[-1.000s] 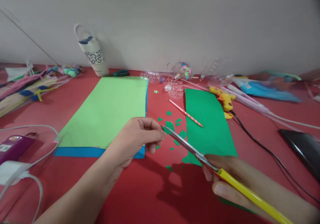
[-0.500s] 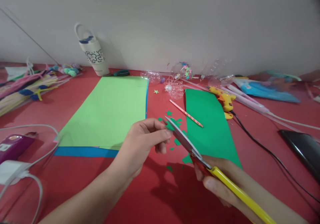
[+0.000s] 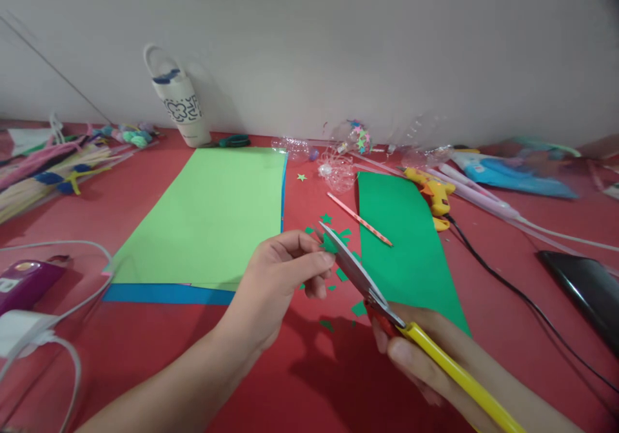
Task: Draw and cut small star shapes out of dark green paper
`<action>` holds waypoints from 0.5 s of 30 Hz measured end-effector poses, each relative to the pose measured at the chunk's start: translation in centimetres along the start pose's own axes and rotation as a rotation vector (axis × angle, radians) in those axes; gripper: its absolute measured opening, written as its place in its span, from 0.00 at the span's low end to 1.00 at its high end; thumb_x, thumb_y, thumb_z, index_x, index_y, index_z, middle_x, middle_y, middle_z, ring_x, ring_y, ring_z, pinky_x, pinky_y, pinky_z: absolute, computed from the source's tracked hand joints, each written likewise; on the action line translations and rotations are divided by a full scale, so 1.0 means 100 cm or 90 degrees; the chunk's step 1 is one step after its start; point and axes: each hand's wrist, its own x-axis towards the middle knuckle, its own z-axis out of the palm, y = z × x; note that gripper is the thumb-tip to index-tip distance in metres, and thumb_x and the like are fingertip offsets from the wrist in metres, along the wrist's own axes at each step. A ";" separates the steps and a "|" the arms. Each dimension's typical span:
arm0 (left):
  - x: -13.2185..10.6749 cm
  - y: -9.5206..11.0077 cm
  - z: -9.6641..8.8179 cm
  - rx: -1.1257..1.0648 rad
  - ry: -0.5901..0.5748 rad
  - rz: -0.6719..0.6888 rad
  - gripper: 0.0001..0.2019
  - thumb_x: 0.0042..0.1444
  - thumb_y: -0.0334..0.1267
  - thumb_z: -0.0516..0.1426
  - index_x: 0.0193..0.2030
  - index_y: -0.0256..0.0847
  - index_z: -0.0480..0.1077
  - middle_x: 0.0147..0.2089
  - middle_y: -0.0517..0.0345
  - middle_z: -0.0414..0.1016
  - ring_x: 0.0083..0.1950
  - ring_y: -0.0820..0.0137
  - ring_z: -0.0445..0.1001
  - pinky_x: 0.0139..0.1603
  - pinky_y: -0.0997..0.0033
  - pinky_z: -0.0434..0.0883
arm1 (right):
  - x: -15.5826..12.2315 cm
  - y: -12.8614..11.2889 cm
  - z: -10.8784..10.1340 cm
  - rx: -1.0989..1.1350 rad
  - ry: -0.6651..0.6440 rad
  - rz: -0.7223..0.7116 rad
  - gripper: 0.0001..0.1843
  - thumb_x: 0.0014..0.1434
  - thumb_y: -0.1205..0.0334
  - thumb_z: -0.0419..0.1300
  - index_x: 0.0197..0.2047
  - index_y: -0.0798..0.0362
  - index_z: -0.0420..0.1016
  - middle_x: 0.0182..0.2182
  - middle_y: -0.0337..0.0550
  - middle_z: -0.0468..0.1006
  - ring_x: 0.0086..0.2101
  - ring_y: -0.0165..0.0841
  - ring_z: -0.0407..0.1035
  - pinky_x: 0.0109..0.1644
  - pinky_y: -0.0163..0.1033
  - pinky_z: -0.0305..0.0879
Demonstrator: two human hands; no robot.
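Between thumb and fingers, my left hand (image 3: 290, 266) pinches a small piece of green paper (image 3: 329, 244). My right hand (image 3: 418, 349) is wrapped round scissors (image 3: 353, 265) with a yellow and red handle. Their blades point up and left and reach the green piece, slightly parted at the tips. Beneath the hands, green paper scraps (image 3: 342, 274) lie scattered on the red table (image 3: 251, 381). A small green star (image 3: 326, 218) rests just beyond them. A dark green sheet (image 3: 401, 246) lies to the right, partly under my right hand.
Light green sheets (image 3: 207, 220) lie left over a blue sheet (image 3: 169, 293). A patterned pencil (image 3: 360, 220) touches the dark green sheet. At the back stand a white tumbler (image 3: 181, 110) and clear plastic pieces (image 3: 336, 170). A yellow glue gun (image 3: 440, 197) with a black cord lies right.
Both hands stay almost in place. The scissor blades have shifted very slightly against the green piece, and my right hand has moved a little left.
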 end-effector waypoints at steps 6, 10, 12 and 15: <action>0.000 0.000 -0.001 -0.003 -0.009 -0.003 0.08 0.48 0.30 0.62 0.22 0.37 0.67 0.18 0.65 0.72 0.17 0.83 0.66 0.19 0.85 0.61 | 0.001 -0.008 0.000 0.025 -0.001 0.026 0.31 0.51 0.29 0.52 0.26 0.51 0.65 0.21 0.36 0.61 0.20 0.27 0.54 0.19 0.32 0.52; 0.000 0.000 0.000 -0.006 -0.008 -0.005 0.08 0.47 0.29 0.62 0.22 0.37 0.67 0.18 0.65 0.72 0.17 0.83 0.66 0.19 0.85 0.61 | 0.003 -0.008 0.000 0.052 -0.028 0.043 0.29 0.52 0.30 0.54 0.26 0.51 0.63 0.19 0.33 0.58 0.18 0.25 0.50 0.17 0.32 0.48; 0.000 0.000 -0.001 -0.003 -0.007 -0.007 0.08 0.47 0.29 0.62 0.22 0.37 0.67 0.18 0.65 0.72 0.17 0.83 0.66 0.19 0.85 0.61 | 0.004 -0.007 0.001 0.055 -0.020 0.026 0.29 0.51 0.30 0.54 0.25 0.50 0.63 0.18 0.33 0.58 0.18 0.26 0.51 0.17 0.32 0.48; 0.000 0.000 -0.001 0.002 -0.006 -0.006 0.08 0.47 0.30 0.62 0.22 0.37 0.67 0.19 0.65 0.72 0.17 0.82 0.66 0.19 0.85 0.62 | 0.004 -0.008 0.001 0.051 -0.001 0.020 0.30 0.50 0.29 0.53 0.26 0.51 0.65 0.19 0.34 0.59 0.18 0.26 0.51 0.18 0.33 0.48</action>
